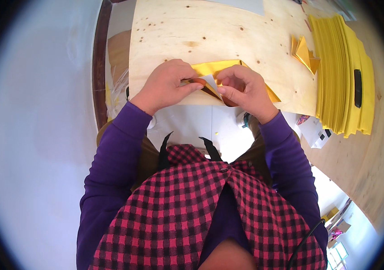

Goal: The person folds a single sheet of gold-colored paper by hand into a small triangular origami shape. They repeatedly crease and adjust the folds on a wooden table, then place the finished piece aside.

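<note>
While its white inside (209, 81) shows, both hands (169, 84) (245, 89) pinch the folded gold paper (210, 68).

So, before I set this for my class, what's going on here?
A person in a red-and-black checked top is bending a shiny gold sheet at the near edge of a wooden table. The left hand pinches the sheet, and the right hand is on it close by, with a pale patch showing between them. Off to the right lie some folded gold pieces, then a thick yellow stack; neither hand touches those.
</note>
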`<state>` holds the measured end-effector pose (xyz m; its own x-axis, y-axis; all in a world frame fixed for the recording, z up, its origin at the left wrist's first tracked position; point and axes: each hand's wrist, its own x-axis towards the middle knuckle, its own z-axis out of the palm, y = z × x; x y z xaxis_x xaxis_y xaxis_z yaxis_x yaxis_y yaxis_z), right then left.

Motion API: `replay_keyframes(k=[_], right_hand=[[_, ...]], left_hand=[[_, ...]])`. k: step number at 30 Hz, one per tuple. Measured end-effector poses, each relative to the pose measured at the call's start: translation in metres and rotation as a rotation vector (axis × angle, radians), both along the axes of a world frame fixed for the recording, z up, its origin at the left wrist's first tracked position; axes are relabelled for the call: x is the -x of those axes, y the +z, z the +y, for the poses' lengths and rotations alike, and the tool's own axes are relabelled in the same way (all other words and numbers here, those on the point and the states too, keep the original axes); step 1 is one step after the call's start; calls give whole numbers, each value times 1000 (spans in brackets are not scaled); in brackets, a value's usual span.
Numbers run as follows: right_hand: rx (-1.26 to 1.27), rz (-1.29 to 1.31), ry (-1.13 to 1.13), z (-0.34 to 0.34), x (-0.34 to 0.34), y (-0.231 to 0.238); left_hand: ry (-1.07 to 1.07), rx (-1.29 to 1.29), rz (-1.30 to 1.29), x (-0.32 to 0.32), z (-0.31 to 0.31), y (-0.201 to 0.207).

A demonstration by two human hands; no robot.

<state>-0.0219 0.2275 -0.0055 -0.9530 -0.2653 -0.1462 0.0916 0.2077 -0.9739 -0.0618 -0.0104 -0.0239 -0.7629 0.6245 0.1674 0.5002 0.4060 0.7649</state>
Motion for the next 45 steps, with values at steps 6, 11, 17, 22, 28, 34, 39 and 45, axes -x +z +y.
replay_keyframes(k=[6,11,17,22,28,34,39,45], right_hand=[[-22,-30,50,-5,2,-9],[-159,20,-9,-7,4,-16],[-110,31,-82,-7,6,-26],[-85,-32,-140,-8,6,-21],[-91,5,-182,-10,8,-16],[-72,-66,-289,-8,8,-24],[-66,-40,-292,-8,6,-25],[-122,-26,-263,-9,6,-19]], left_hand=[[9,33,-3,-3,2,3],[43,55,-58,-3,7,5],[155,18,-94,-3,1,8],[250,51,-14,-4,-13,8],[328,26,-111,-6,-18,5],[374,-42,-86,-3,-15,3],[393,-50,-88,-2,-15,5],[425,-79,-126,-5,-9,4]])
